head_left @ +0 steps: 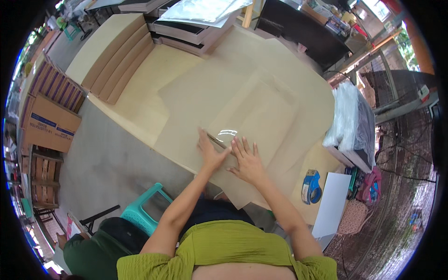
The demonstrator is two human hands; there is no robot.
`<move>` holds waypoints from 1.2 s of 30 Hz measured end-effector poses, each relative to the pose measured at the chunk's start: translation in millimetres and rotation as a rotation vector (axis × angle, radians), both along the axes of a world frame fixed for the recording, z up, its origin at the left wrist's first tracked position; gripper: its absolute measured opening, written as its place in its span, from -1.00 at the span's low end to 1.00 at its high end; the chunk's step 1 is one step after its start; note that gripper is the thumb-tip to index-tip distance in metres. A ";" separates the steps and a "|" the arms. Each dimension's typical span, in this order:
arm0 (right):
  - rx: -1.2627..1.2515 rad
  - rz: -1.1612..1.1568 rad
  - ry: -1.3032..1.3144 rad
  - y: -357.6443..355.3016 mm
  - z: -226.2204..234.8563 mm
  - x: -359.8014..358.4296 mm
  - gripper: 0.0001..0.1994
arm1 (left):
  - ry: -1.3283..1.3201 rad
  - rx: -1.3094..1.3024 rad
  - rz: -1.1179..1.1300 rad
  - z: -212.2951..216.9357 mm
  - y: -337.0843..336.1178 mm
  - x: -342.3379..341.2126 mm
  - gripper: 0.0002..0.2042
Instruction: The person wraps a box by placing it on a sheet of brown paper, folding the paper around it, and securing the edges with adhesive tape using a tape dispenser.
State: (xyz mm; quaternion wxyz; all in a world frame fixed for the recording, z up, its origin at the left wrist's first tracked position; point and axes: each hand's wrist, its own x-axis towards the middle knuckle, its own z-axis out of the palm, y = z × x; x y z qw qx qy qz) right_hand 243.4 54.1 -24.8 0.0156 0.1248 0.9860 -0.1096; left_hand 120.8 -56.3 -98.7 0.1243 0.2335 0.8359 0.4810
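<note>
Far off to my left, stacked cardboard boxes (49, 119) with purple-striped sides stand on the grey floor (112, 158), and nearer my knee is a teal plastic stool (142, 210). Along the far left part of the bench (140, 88) lies a stepped stack of brown paperboard sheets (114, 58), and beyond it a pile of flat dark-edged packs topped with clear plastic sleeves (196, 21). In front of me, wide sheets of brown kraft paper (210, 98) overlap across the bench, and on top of them is a clear plastic sleeve (242, 126) with a shiny glare spot, its near corner just under my fingertips. My left hand (210, 151) is open and pressed flat on the brown sheet, thumb out, its fingers touching the near edge of the sleeve where a dark fold line shows. My right hand (247, 161) lies just beside it, also open with fingers spread, palm down on the same sheet, gripping nothing. Further right, near the bench edge, sits a blue tape dispenser (311, 186), with a white board (332, 203) leaning just beside it. Behind those, a bundle of clear plastic bags (350, 119) rests on a low shelf, and a pink bag (371, 184) lies on the ground below
</note>
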 end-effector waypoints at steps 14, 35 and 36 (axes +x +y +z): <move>0.092 -0.137 -0.043 0.6 -12.6 27.7 0.03 | -0.106 -0.256 0.223 5.7 16.1 27.0 0.10; -0.240 -0.758 0.335 54.8 65.4 211.4 -0.25 | -0.029 -0.252 0.373 -7.5 59.8 70.9 -0.30; -0.260 -0.641 0.371 51.9 84.6 183.6 -0.22 | -0.032 -0.236 0.406 -5.4 63.5 73.1 -0.30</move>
